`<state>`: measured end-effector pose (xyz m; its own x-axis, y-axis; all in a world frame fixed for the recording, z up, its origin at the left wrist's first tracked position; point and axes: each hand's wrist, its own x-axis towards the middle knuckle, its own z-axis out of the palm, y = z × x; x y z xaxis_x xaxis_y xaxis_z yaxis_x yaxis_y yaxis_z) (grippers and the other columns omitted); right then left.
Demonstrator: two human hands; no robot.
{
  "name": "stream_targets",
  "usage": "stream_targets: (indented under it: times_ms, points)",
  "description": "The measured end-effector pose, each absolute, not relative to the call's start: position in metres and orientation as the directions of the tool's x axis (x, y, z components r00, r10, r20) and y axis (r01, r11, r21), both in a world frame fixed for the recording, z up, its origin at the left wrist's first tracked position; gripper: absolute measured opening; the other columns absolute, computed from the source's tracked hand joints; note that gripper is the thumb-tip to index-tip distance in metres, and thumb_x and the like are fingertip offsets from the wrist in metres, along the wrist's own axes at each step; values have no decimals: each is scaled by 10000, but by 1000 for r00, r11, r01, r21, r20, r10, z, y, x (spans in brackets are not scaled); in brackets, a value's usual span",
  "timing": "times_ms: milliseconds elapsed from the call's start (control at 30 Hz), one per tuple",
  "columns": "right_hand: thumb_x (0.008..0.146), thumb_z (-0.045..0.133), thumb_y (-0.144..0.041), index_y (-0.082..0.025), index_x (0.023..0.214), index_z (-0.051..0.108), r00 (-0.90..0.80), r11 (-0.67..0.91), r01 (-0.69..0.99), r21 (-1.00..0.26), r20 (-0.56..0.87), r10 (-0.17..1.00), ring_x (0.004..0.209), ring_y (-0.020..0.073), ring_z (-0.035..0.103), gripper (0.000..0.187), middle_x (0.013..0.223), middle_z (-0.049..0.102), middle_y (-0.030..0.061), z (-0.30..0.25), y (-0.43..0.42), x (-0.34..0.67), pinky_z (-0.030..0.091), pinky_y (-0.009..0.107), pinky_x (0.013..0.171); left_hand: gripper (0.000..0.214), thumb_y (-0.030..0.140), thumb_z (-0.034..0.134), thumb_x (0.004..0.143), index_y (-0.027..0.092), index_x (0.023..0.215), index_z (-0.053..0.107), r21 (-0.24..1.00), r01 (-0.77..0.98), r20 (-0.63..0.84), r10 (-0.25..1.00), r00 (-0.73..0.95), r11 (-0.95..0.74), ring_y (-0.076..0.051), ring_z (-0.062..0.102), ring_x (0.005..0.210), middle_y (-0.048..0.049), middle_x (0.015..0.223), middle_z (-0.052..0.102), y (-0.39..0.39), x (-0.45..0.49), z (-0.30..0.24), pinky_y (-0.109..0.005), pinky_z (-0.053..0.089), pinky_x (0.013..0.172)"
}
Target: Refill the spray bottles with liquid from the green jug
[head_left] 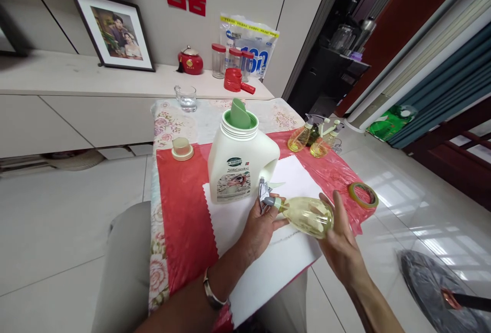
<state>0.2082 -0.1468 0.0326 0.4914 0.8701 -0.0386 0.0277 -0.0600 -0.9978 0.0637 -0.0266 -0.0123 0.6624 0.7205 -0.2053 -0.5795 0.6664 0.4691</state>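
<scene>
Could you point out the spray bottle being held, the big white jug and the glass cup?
Spray bottle (307, 215): head view, on its clear yellowish body.
White jug (237, 163): head view, on its front.
Glass cup (187, 100): head view, on its side wall.

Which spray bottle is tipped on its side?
The pale yellow spray bottle, with the left hand holding its neck and the right hand at its base; the other spray bottles stand upright.
</scene>
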Motion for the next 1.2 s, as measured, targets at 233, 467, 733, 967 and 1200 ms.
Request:
stream_targets:
  times_ms: [233,467,733,967,1200]
  points:
    - [879,684,-565,-375,1613,82,466,-169,57,-984,-124,876,1256,260,551,967,1491,405,102,27,-153,210,443,490,1101,392,358,892,711,225,1015,682,474,-600,-176,736,653,645,-229,661,1042,-56,1114,686,-25,64,-10,-453,490,987]
    - [767,523,-905,-221,1592,159,275,-467,-342,-815,-562,780,643,192,618,1132,1209,589,194,36,-151,206,515,331,519,350,400,847,757,221,1013,689,524,-636,-12,751,660,567,-230,643,1060,-51,1053,704,-23,63,-8,-433,469,1002]
    - [850,703,-622,-371,1591,163,455,-352,223,-909,-223,862,1295,249,477,950,1527,355,80,29,-158,203,568,365,920,395,401,873,725,236,1024,675,474,-639,-71,749,659,606,-246,629,1146,-28,1019,682,-19,63,-13,-455,404,1080]
    - [827,701,-646,-239,1429,361,373,-359,-96,-929,-368,852,838,206,650,802,1239,578,125,29,-155,203,564,319,652,368,372,872,741,225,1018,680,440,-636,-26,717,697,634,-195,633,1081,-34,1038,698,-21,62,-7,-398,423,1045]
    - [772,546,-890,-145,1461,353,47,-608,-568,-555,-759,650,521,161,592,1033,923,654,136,32,-151,202,369,195,416,400,439,863,738,224,1021,679,453,-604,36,663,748,657,-248,623,1141,-58,1048,707,-22,62,-8,-397,461,993]
